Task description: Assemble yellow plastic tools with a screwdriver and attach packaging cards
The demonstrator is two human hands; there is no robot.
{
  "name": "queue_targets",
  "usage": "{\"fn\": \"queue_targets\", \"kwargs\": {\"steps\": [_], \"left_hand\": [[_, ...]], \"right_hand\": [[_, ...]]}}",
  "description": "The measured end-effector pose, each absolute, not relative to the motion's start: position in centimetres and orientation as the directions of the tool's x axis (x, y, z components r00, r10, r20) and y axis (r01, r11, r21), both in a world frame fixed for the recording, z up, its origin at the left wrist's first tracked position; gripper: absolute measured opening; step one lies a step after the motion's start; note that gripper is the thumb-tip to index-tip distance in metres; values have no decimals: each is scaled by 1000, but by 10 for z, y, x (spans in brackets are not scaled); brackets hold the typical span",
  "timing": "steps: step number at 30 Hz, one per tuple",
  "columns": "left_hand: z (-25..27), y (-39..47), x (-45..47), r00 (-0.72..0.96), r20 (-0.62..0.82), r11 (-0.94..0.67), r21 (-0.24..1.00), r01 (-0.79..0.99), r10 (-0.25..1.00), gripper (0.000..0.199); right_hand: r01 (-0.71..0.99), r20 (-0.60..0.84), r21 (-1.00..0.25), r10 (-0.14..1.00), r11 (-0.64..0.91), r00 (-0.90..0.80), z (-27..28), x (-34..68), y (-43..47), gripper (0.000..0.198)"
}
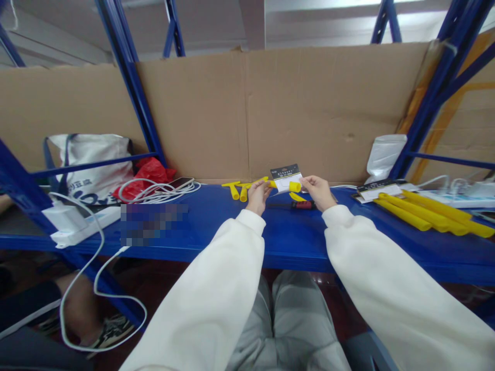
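Observation:
My left hand (258, 196) is closed, its fingertips pinching a small yellow plastic piece (272, 184). Opposite it, my right hand (317, 190) pinches the right edge of a black-and-white printed card (285, 172). A short yellow cylinder (294, 187) shows in front of the card, close to my right fingertips; whether they touch it I cannot tell. Below the hands, a screwdriver with a red-and-black handle (303, 205) lies on the blue table (216, 226), beside another yellow piece (297, 197). Several yellow T-shaped parts (234, 191) lie left of my left hand.
On the right lie several long yellow tubes (425, 214) and more printed cards (379, 190). A white pouch (384, 154) leans behind them. To the left are coiled white cables (154, 191), a red bag (152, 172), a power strip (91, 226) and a cloth bag (93, 159). Cardboard (309, 108) closes the back.

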State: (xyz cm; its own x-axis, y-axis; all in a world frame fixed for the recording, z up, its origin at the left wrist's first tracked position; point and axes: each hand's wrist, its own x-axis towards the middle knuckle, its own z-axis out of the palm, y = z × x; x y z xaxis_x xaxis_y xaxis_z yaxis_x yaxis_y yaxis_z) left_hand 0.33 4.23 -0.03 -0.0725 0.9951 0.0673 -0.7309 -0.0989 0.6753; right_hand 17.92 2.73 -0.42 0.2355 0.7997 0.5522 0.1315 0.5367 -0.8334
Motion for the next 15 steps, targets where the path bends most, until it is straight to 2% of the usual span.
{"fn": "queue_targets", "kwargs": {"steps": [8, 15], "left_hand": [[-2, 42, 9, 16, 79, -47, 726, -687, 997, 8], [-1, 40, 9, -5, 22, -21, 773, -634, 1000, 16]], "right_hand": [[73, 517, -855, 831, 514, 205, -4, 175, 21, 49], [38, 489, -869, 844, 493, 219, -8, 176, 29, 56]]}}
